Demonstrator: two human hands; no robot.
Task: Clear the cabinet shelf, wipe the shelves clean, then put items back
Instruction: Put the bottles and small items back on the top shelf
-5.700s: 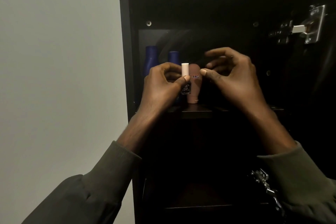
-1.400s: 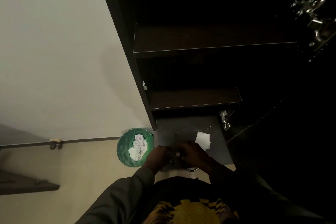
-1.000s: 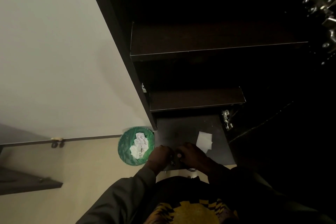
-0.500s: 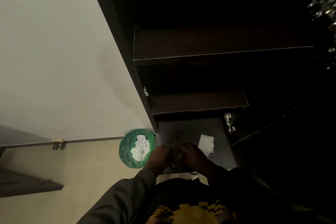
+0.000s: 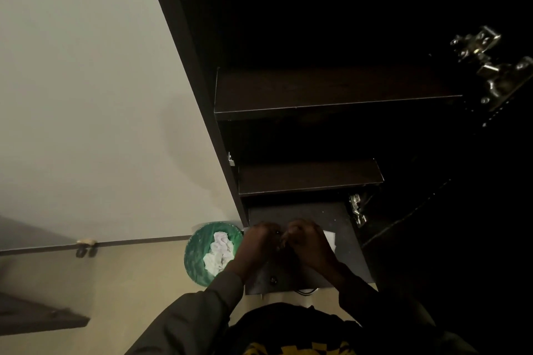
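Down low, I see left hand (image 5: 261, 242) and right hand (image 5: 307, 242) curled together over the bottom panel (image 5: 343, 219), white wipe (image 5: 330, 238) just right; held item unclear.

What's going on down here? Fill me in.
A person bends over the dark bottom shelf of an open cabinet, left hand and right hand close together with fingers curled; anything in their grip is too dark to see. A white paper lies beside the right hand. A green bin holding crumpled tissue stands left of the cabinet.
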